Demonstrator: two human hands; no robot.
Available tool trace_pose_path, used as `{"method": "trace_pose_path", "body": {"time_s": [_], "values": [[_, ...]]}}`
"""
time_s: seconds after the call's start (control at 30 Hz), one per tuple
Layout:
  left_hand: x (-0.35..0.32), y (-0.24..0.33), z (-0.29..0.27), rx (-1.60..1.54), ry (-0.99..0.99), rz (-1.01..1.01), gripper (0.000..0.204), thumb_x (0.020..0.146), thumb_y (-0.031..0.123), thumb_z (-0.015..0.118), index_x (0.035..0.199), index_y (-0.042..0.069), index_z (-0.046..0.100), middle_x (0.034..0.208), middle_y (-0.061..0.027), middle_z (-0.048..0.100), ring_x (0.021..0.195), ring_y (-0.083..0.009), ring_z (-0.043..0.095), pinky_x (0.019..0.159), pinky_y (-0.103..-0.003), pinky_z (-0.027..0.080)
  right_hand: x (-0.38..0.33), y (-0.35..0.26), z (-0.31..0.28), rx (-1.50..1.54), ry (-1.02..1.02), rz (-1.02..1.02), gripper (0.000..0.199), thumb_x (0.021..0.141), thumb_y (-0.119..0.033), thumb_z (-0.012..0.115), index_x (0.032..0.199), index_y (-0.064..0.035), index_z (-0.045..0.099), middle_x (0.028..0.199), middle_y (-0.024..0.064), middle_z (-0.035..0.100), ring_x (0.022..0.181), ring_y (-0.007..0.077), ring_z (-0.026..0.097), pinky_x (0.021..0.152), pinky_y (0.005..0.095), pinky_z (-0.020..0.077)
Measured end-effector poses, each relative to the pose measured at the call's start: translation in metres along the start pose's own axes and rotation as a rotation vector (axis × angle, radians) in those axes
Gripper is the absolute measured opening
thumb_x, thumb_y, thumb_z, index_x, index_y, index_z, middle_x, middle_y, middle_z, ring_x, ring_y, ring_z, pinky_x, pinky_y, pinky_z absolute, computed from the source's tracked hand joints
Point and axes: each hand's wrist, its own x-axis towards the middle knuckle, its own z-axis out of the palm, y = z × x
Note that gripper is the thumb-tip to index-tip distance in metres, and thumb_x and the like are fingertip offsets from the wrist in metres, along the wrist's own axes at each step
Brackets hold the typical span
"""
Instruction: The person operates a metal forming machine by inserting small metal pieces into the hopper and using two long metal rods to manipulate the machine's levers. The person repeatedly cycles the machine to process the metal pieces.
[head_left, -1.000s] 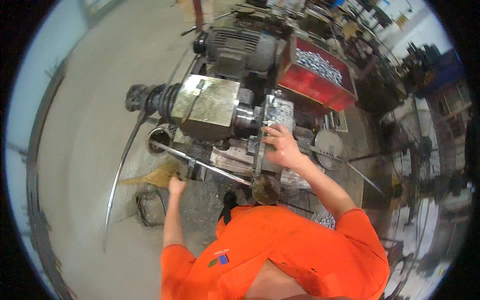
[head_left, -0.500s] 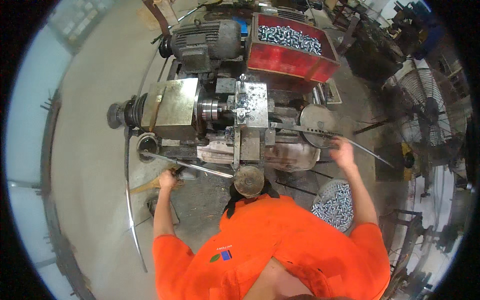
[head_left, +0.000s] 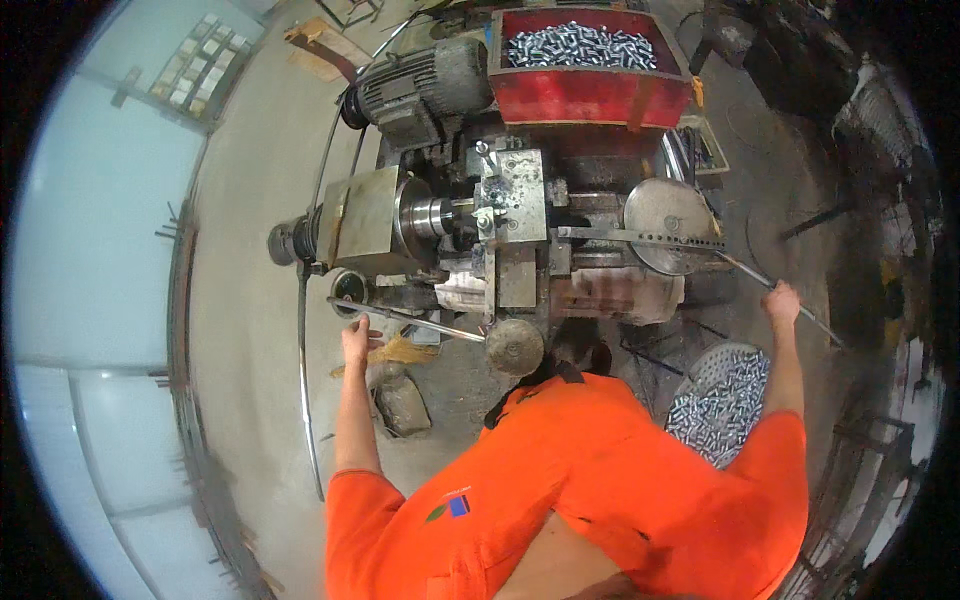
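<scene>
**Gripping two levers at a grimy lathe**

Compared with half a second back: right hand (head_left: 782,301) farther out and higher along the long lever (head_left: 790,300), left hand (head_left: 355,340) staying at the slim front bar (head_left: 405,317); view swung so the red bin (head_left: 590,95) of silvery parts sits nearer the top edge.

Right grip clenched round the long lever, near its outer end, well right of the lathe (head_left: 500,240) body. Lever running from the round grey disc (head_left: 668,225) down and right, past the fist.

Left grip closed at the left end of the slim front bar, low at the machine's front left corner; whether fully clasped or merely pressed against it, cannot tell. Bar slanting right toward a round knob (head_left: 515,347) at the front edge.

Open concrete floor (head_left: 250,240) to the left of the machine, with a long curved rod (head_left: 303,380) lying there. Right side tighter: perforated basket (head_left: 725,400) of silvery parts just under the right forearm, dark clutter beyond. Grey motor (head_left: 420,85) at the machine's rear left corner. Orange sleeves across the lower edge.
</scene>
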Motion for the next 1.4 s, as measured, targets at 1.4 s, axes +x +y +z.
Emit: {"method": "trace_pose_path", "body": {"time_s": [1.4], "values": [[0.007, -0.082, 0.032, 0.044, -0.128, -0.174, 0.04, 0.082, 0.032, 0.058, 0.102, -0.002, 0.058, 0.076, -0.0142, 0.064, 0.065, -0.0228, 0.064, 0.057, -0.032, 0.049, 0.024, -0.055, -0.029, -0.108, 0.078, 0.124, 0.061, 0.066, -0.025, 0.063, 0.119, -0.003, 0.047, 0.114, 0.0147, 0.053, 0.109, 0.0306, 0.049, 0.091, 0.0432, 0.0391]]}}
